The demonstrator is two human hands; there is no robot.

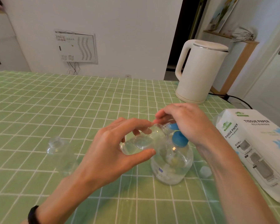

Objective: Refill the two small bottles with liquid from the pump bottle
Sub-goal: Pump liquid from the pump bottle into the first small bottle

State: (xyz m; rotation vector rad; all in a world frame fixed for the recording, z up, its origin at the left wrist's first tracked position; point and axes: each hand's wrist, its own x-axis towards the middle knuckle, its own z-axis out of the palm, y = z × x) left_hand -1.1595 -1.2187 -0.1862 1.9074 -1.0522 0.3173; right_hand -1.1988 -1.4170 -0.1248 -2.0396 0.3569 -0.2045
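Note:
My left hand (111, 154) grips a small clear bottle (142, 142) and holds it tilted, almost on its side, above the table. Its open threaded neck meets the blue nozzle (173, 126) of the pump bottle (171, 167), a round clear bottle with a blue collar and liquid inside. My right hand (184, 122) lies on top of the pump head with its fingers curled down over it, hiding most of the head. A second small clear bottle (55, 143) sits on the green checked tablecloth (71, 102), left of my left hand and hard to make out.
A small white cap (204, 171) lies just right of the pump bottle. A tissue paper pack (257, 143) fills the right edge of the table. A white electric kettle (199, 70) stands at the back right, its black cord (238, 98) trailing off the table.

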